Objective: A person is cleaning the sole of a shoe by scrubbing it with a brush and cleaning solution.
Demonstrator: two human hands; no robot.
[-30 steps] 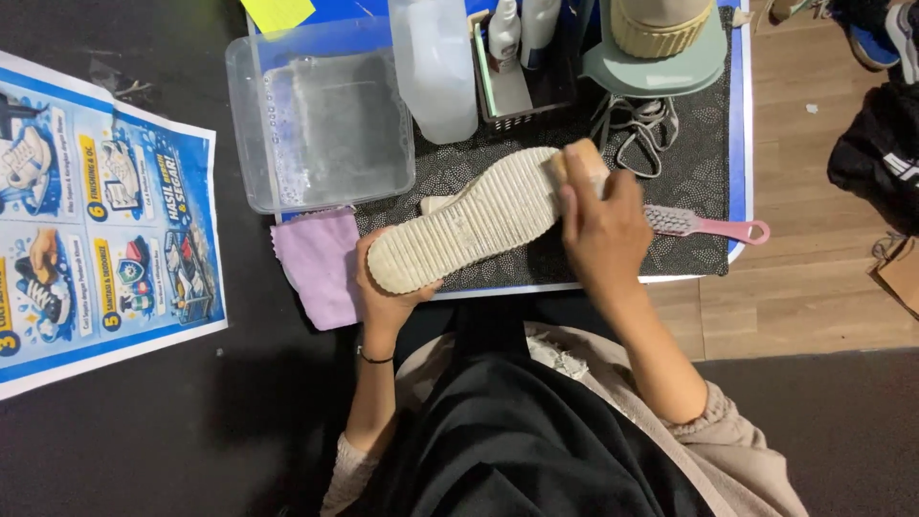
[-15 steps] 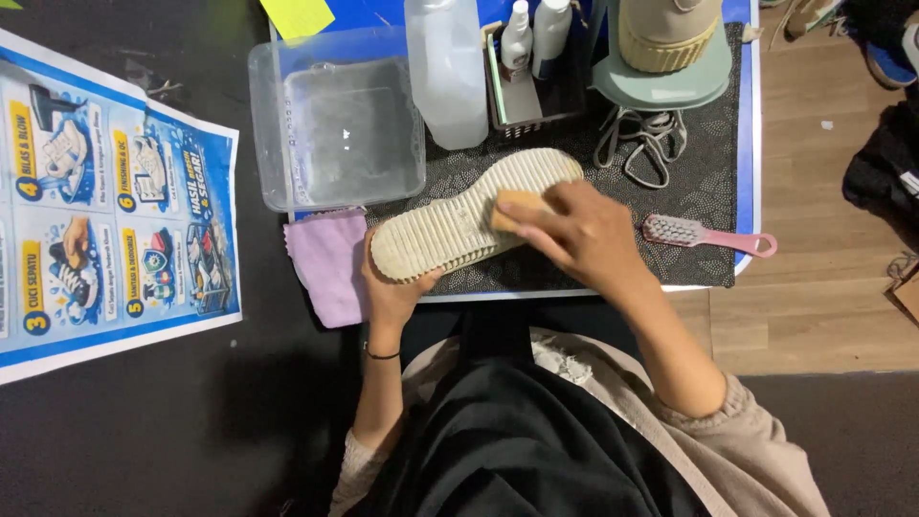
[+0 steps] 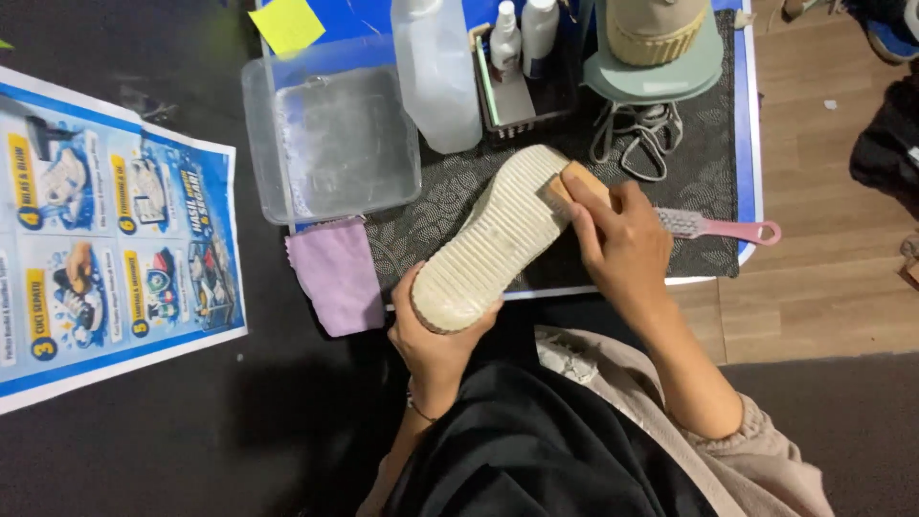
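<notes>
Gripping ribbed cream shoe sole (image 3: 498,239), left hand (image 3: 436,335); right hand (image 3: 622,244) on wooden brush (image 3: 574,184).

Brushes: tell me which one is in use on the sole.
The wooden-backed brush, gripped by the right hand against the shoe sole. The pink-handled brush lies untouched on the mat beside that hand.

A dark, matte floor (image 3: 144,431) fills the left and bottom of the view, dimly lit. To the right lies pale wood-look plank flooring (image 3: 823,278), brighter, with a small white speck near the top. Between them sits a low blue surface (image 3: 750,144) covered by a dark patterned mat (image 3: 431,211). A printed instruction poster (image 3: 105,258) with blue borders lies flat on the dark floor at far left. Light falls evenly from above.
</notes>
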